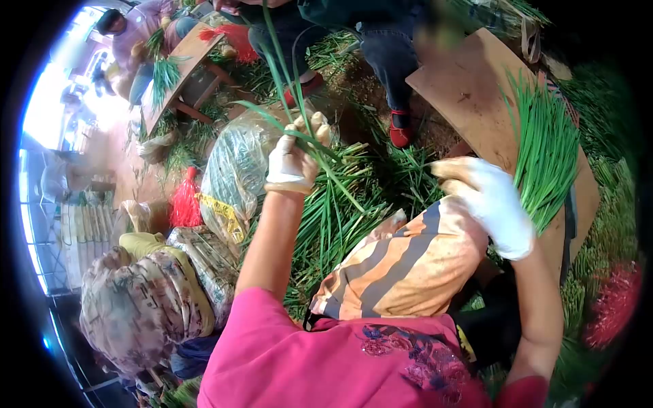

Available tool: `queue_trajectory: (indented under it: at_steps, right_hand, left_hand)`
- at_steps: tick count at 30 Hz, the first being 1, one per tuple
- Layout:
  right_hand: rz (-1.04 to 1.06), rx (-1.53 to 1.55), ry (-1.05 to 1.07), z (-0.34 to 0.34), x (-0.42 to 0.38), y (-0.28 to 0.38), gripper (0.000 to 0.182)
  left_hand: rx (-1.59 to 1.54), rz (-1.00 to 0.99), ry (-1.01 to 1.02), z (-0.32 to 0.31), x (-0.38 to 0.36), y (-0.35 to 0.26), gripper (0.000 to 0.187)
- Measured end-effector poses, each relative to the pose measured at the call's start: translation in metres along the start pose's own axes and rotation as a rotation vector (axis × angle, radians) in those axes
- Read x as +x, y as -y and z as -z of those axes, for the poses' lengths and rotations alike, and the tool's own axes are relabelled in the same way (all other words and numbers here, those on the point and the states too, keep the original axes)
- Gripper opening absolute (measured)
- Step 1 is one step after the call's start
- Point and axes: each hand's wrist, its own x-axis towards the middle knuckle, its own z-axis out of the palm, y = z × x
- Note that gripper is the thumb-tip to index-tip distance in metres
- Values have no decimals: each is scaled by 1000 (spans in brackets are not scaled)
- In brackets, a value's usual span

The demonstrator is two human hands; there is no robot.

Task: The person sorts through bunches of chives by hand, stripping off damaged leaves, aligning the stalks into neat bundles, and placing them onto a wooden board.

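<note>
Gloved in white, my left hand [298, 155] is closed around a few long green stalks [277, 60] that stick up and trail down past the wrist. My right hand [486, 200], also in a white glove and slightly blurred, is raised over my knee with its fingers apart; nothing shows in it. Below and between the hands lies a loose heap of green stalks [333, 217]. On the wooden board [459, 78] at the right rests a thick bunch of green stalks [547, 153], just beyond my right hand.
A clear plastic bag [238, 160] and red plastic strands [185, 200] are at the left. A person in dark trousers [388, 61] stands ahead. Another person [136, 34] is by a wooden bench [178, 61]; a third, in patterned clothing [143, 302], is at lower left.
</note>
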Motion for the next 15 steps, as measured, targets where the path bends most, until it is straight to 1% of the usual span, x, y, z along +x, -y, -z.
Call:
queue_trajectory:
  at_steps: [1, 2, 3, 4, 5, 6, 7, 8, 9, 10, 11, 12, 13, 14, 15]
  right_hand:
    - [53, 53, 13, -14, 11, 8, 29]
    - [-266, 395, 114, -24, 22, 26, 31]
    - [-428, 519, 224, -35, 32, 38, 34]
    - [-602, 621, 320, -45, 41, 50, 36]
    - [-612, 507, 425, -62, 45, 52, 39]
    - [-535, 583, 430, -85, 46, 52, 36]
    - [-770, 835, 521, -97, 44, 50, 34]
    - [-710, 708, 470, -92, 41, 57, 30]
    - [-646, 580, 417, -84, 37, 59, 27]
    - [-447, 508, 300, -80, 28, 43, 27]
    - [-859, 849, 278, -48, 29, 61, 35]
    - [-780, 913, 132, -33, 22, 54, 42]
    - [-729, 971, -61, -23, 15, 43, 40]
    - [-771, 720, -66, 5, 17, 52, 39]
    - [-741, 720, -104, 21, 10, 53, 36]
  left_hand:
    - [-132, 94, 120, 7, -5, 4, 31]
    - [-125, 94, 128, 4, -15, 8, 31]
    - [-122, 94, 135, 1, -23, 15, 30]
    - [-121, 99, 192, 5, -24, 22, 31]
    - [-148, 99, 114, -11, -39, 25, 31]
    - [-184, 76, 33, -14, -41, 31, 30]
    - [-218, 53, -53, -13, -40, 31, 30]
    - [-331, 102, -44, -11, -41, 24, 27]
    - [-390, 112, 46, 9, -30, 13, 27]
    - [-408, 22, 1, 31, -19, 1, 27]
    - [-425, -66, -41, 53, -7, -12, 28]
    - [-308, -171, -252, 72, 3, -24, 28]
    - [-189, -272, -458, 93, 9, -31, 28]
    - [17, -237, -545, 120, 9, -28, 32]
    - [225, -197, -626, 150, 8, -21, 36]
